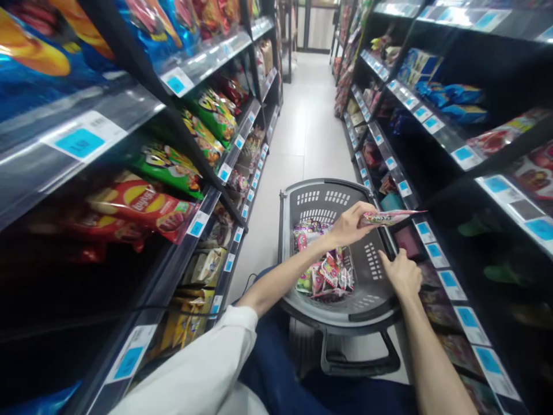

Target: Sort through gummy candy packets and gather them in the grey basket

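The left hand (351, 225) crosses over the basket (360, 259), its fingers grasping one flat packet (389, 217) by the near end. The packet is above the right rim, its free end extending outward toward the right-hand shelves (488, 343). An end grip probably suffices because the packet looks light, and it leaves most of the wrapper exposed.

The right hand (404, 275) is at the basket's right rim. Its thumb lies along the inner side and the other fingers are curled outside. This placement would steady the basket, though I cannot tell whether the fingers are closed on the rim.

The basket is directly before the person, close to the blue clothing (272, 357), which puts its opening within reach of both hands. Small wrapped packets (330, 271) lie loosely heaped inside, and a handle (360, 366) hangs at the near side.

Not determinable: the print on the held packet, the lower layers of the heap, the right fingertips and the basket's underside. The nearest left-hand shelf (82, 144) is blurred and cut off by the frame.
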### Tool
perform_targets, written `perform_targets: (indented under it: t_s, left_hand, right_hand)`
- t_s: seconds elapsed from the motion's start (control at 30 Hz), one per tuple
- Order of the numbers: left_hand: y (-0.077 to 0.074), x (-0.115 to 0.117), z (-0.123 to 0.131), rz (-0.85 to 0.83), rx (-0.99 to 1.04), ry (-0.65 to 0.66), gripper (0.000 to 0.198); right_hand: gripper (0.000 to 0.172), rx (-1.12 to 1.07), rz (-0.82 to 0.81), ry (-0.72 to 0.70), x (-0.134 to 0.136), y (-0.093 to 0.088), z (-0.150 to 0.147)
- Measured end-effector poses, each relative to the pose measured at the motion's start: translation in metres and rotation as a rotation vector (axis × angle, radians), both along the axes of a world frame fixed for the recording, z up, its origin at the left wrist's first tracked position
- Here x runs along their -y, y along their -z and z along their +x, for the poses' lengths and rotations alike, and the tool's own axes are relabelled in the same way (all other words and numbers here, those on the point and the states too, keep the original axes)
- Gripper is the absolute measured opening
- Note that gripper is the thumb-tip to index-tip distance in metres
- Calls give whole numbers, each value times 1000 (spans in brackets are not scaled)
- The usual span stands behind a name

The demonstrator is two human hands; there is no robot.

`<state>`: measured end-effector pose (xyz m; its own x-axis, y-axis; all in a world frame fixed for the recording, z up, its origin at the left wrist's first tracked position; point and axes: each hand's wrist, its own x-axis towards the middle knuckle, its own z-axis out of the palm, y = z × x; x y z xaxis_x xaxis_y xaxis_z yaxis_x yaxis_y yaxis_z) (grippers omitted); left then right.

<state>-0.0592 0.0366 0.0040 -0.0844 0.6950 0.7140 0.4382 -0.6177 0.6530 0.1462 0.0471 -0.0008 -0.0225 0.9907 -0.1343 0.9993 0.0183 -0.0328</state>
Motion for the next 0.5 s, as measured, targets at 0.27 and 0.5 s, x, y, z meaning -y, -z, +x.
perform_targets:
  t_s: [0.27, 0.5]
  left_hand:
    - [-33, 12, -95, -228, 219, -274, 52]
    - [-51, 8, -180, -158, 442, -526, 60]
  right_hand:
    - [64, -118, 26, -36, -47, -2, -39]
    - [57, -258, 30, -39, -96, 1, -78]
